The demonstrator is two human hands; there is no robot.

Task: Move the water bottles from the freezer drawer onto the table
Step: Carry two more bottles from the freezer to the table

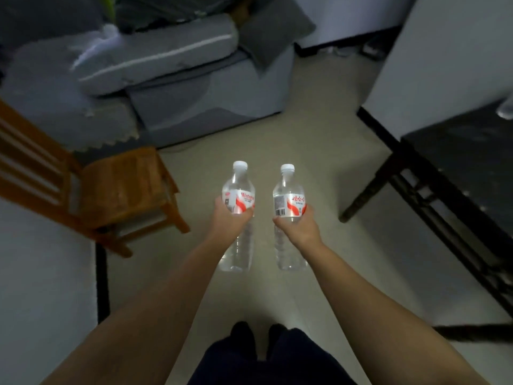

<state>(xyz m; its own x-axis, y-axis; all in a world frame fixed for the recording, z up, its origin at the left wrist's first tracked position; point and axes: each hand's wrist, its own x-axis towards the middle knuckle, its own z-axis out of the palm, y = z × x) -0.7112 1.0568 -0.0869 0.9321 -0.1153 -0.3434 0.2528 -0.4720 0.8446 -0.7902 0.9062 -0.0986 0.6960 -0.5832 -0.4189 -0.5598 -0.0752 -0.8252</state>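
I hold two clear water bottles with white caps and red-and-white labels upright above the floor. My left hand [230,222] grips the left bottle [238,190] around its middle. My right hand [298,227] grips the right bottle [288,195] the same way. Both are at the centre of the head view, side by side and apart. The dark table [466,154] stands to the right, with part of another clear bottle [505,108] on it at the frame's right edge. No freezer drawer is in view.
A wooden chair [122,187] stands to the left on the floor. A grey sofa [172,79] with cushions fills the back. A white wall [444,59] rises behind the table. Pale floor lies between chair and table. My legs [266,357] show at the bottom.
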